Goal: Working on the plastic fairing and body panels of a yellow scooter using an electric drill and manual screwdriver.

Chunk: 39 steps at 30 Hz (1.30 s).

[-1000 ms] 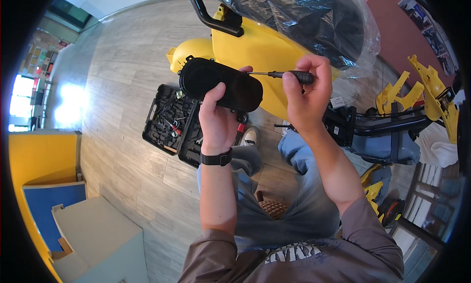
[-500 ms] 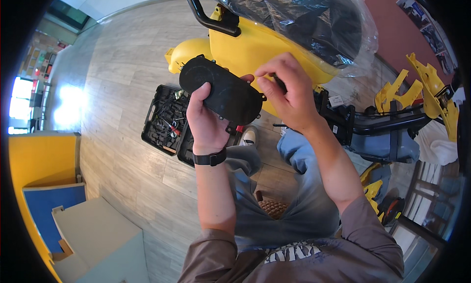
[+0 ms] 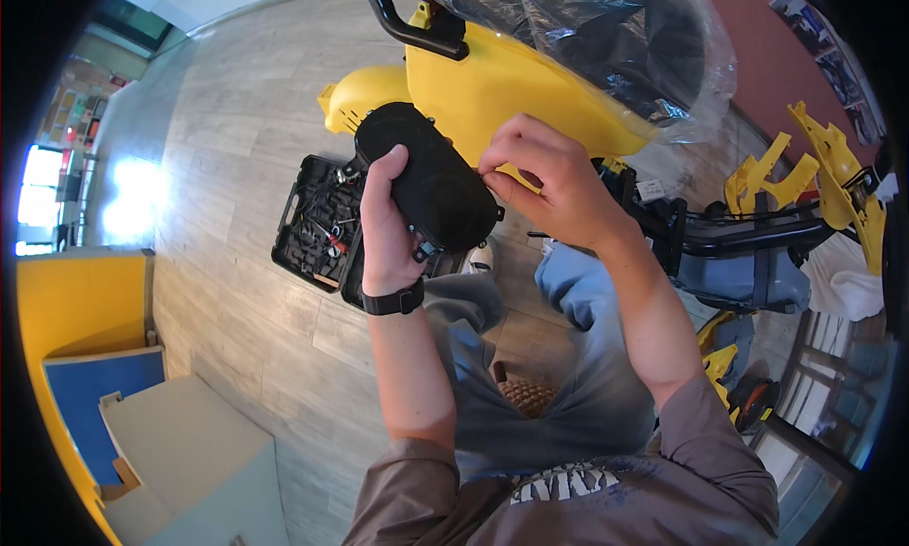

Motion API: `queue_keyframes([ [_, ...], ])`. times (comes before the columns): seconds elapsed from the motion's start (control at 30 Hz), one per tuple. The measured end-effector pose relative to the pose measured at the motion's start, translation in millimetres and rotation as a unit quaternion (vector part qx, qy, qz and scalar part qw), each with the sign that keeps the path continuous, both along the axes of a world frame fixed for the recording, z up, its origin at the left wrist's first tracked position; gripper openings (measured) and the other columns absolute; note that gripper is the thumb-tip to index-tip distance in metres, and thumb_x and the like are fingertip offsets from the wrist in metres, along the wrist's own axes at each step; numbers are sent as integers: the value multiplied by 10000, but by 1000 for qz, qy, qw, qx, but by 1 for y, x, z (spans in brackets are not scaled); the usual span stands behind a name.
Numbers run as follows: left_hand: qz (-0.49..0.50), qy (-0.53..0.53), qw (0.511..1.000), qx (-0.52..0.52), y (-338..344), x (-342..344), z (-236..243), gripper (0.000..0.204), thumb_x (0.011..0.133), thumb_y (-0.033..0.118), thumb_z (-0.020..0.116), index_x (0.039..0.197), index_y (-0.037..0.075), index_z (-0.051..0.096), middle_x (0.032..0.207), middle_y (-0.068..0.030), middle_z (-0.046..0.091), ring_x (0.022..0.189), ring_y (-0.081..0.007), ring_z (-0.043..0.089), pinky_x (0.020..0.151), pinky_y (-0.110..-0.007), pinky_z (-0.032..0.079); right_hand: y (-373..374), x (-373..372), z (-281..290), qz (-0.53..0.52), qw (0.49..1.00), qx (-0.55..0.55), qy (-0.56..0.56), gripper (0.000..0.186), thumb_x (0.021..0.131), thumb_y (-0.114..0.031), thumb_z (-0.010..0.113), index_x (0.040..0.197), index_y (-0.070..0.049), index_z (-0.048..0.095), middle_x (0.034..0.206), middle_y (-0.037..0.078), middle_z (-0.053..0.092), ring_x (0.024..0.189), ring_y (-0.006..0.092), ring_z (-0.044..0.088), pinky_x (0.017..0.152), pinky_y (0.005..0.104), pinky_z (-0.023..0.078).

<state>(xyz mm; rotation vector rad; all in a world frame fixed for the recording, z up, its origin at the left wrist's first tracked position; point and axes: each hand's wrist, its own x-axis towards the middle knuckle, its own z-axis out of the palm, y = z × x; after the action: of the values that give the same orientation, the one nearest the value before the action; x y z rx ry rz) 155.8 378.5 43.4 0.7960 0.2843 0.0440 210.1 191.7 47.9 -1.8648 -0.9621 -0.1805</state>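
An oblong black plastic casing (image 3: 437,188) with rounded ends and small screw tabs along its edge is held up in front of me. My left hand (image 3: 381,248) is closed around its near left side, the thumb lying on its flat face. At the casing's right edge, my right hand (image 3: 561,184) has thumb and forefinger pinched together; whatever is between the fingertips is too small to make out. Behind the casing stands a yellow machine body (image 3: 516,87) with a black tubular handle (image 3: 417,36).
An open black tool case (image 3: 305,262) with tools lies on the floor beyond my left wrist. Clear plastic film covers a dark panel (image 3: 606,44) at the top. Yellow frame parts (image 3: 833,181) and a black tube (image 3: 748,241) are on the right. A grey cabinet (image 3: 189,442) stands at lower left.
The casing has tilted and turned slightly in my left hand. My right hand has moved a little left and down, bringing its pinched fingertips to the casing's edge.
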Motion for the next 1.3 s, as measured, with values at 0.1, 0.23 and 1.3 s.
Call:
queue_keyframes([
  [0.1,-5,18,1000,15,2,2,0,463,958,352,490,1240,-10,552,1106,-161,676,983,-240,679,888,-362,548,0,0,-2,13,1000,-14,-20,109,830,-49,697,926,-58,645,896,69,605,802,273,634,686,347,498],
  [0.23,-6,19,999,25,4,2,-1,500,968,392,479,1258,-9,547,1126,-167,675,990,-242,682,891,-369,549,3,0,-3,19,1000,4,1,132,824,-58,706,932,-49,629,864,70,606,774,271,628,673,345,496],
  [1.3,32,-84,983,-160,-9,6,-9,419,984,239,504,1350,40,469,1314,-157,588,1218,-284,580,1067,-439,442,0,-10,-3,-175,961,197,-82,175,929,-180,691,917,-37,592,772,47,609,621,125,552,568,231,437],
])
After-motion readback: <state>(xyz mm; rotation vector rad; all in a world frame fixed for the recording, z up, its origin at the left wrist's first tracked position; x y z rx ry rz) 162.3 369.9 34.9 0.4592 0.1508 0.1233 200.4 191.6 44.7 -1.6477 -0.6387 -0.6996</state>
